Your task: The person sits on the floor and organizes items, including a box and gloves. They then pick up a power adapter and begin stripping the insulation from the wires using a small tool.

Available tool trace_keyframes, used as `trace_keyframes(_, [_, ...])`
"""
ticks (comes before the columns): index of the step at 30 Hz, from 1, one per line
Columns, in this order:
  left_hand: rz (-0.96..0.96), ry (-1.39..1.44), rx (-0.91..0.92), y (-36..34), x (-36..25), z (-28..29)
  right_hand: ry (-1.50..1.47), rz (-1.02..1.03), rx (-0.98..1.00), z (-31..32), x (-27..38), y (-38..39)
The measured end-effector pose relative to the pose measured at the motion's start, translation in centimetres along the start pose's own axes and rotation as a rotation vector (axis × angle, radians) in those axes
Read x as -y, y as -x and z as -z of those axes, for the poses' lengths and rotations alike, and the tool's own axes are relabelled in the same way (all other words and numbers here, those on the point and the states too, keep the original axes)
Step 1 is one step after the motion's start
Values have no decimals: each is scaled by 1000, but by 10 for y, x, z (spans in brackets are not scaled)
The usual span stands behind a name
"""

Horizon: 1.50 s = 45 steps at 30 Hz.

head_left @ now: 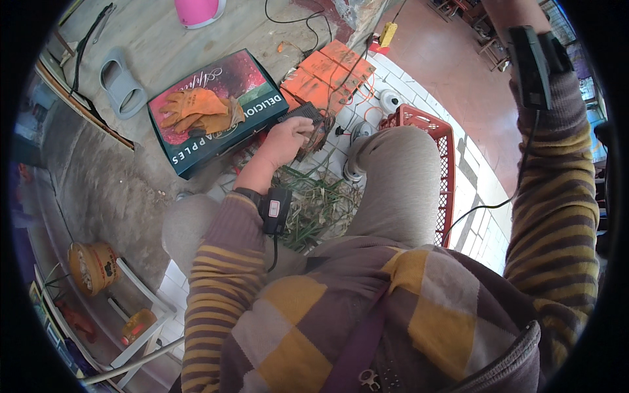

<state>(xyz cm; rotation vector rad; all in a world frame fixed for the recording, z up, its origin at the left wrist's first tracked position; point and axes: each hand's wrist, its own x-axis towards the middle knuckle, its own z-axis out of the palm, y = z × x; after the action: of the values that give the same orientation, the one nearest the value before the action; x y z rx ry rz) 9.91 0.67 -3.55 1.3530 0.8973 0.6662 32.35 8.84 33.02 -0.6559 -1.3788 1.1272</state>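
My left hand (pixel 290 140) reaches forward over the front right corner of a dark green fruit box (pixel 196 160). Its fingers are bent and close together against a dark block with ribbed fins (pixel 308 112). What lies between the fingertips, if anything, is hidden. Coiled brownish wire (pixel 322 134) sits just right of the block. A pair of orange work gloves (pixel 202 108) lies on top of the box. My right forearm (pixel 553 170) is raised along the right side, and its hand is cut off by the upper edge.
Orange bricks (pixel 327 72) with cables over them lie beyond the block. Cut green leaves (pixel 321 203) cover the ground between my knees. A red plastic crate (pixel 445 150) stands right of my leg. A grey slipper (pixel 122 84) and a pink container (pixel 196 12) are at far left.
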Motion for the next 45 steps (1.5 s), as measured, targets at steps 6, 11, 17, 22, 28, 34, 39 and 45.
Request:
trace_keyframes(6, [26, -512, 71, 1, 14, 8, 78, -44, -10, 67, -53, -6])
trace_keyframes(11, [127, -419, -51, 2, 7, 14, 1895, 73, -194, 88, -123, 40])
trace_keyframes(17, [190, -212, -88, -1, 2, 7, 1243, -127, 599, 9, -228, 143])
trace_keyframes(22, [163, -87, -103, -1, 1, 7, 1204, -145, 754, -2, -279, 177])
trace_keyframes(28, [17, -694, -152, -1, -13, 29, 1212, -428, 689, 16, -279, 166])
trace_keyframes(34, [83, -824, -105, 3, -31, 46, 1146, -538, 640, 23, -279, 168])
trace_keyframes(39, [-131, -399, -210, 1, -36, 57, 1106, -583, 616, 24, -275, 162])
trace_keyframes(45, [-181, 571, -90, -8, -32, 45, 977, -648, 577, 10, -275, 163])
